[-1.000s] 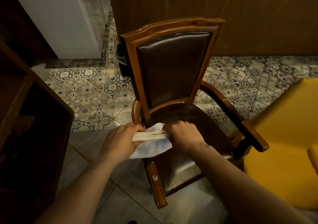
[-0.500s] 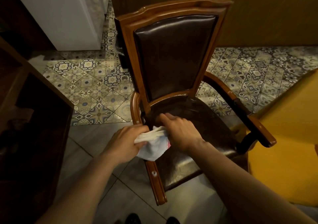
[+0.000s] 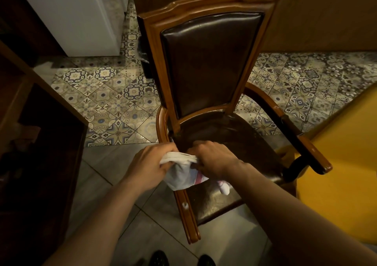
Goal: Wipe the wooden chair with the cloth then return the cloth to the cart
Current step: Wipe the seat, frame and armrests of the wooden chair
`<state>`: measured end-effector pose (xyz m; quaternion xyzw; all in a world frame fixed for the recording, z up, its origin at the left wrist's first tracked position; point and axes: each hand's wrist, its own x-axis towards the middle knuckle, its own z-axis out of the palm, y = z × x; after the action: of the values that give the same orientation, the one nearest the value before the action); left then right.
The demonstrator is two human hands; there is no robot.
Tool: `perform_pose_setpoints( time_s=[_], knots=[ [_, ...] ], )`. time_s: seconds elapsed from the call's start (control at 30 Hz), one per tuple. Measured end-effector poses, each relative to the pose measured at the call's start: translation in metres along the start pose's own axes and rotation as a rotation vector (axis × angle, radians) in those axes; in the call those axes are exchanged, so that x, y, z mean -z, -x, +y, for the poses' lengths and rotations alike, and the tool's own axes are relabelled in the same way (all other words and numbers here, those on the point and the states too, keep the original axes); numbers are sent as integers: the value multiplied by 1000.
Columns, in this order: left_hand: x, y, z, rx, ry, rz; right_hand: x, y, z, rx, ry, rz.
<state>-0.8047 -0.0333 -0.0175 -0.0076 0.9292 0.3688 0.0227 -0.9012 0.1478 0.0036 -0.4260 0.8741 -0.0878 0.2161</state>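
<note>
A wooden chair (image 3: pixel 206 4) with a dark leather back and seat stands in front of me, its seat under my hands. A white cloth (image 3: pixel 179 173) with a pink stripe is bunched between both hands at the seat's left edge, near the left armrest. My left hand (image 3: pixel 150 166) grips its left end. My right hand (image 3: pixel 214 159) grips its right end, fingers curled over the seat. A loose end of the cloth hangs out under my right wrist. No cart is recognisable in the view.
A dark wooden cabinet (image 3: pixel 47 135) stands close on the left. A yellow chair (image 3: pixel 342 173) presses against the right armrest. A white appliance (image 3: pixel 77 14) sits at the back left, a wood-panelled wall behind. My shoes (image 3: pixel 157 258) show at the bottom.
Both hands have shifted slightly forward along the seat's left edge and bunched the cloth tighter; a pink-striped part and a loose end now show. My view has moved closer to the chair.
</note>
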Motion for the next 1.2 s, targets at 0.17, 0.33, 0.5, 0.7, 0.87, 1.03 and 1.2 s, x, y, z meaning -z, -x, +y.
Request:
perform_pose_setpoints(
  time_s=[0.17,0.33,0.5,0.7,0.87,1.03,1.2],
  knots=[
    [-7,-4,-3,77,59,68,4,11,8,1,-6,25],
    [-19,-4,-21,190,-56,121,7,24,18,-109,7,73],
    [-41,4,-47,172,-286,-163,-41,26,-4,0,98,70],
    [-59,-1,-89,11,-256,-364,-125,34,-31,41,-14,-22],
    [-71,-12,-118,-161,-476,-384,-163,44,-31,68,-74,-46],
    [-68,-13,-125,-189,-459,-365,-176,58,-33,119,38,-159],
    [-65,-23,-114,-166,-431,-377,-180,66,-40,63,4,-197]
  ],
)
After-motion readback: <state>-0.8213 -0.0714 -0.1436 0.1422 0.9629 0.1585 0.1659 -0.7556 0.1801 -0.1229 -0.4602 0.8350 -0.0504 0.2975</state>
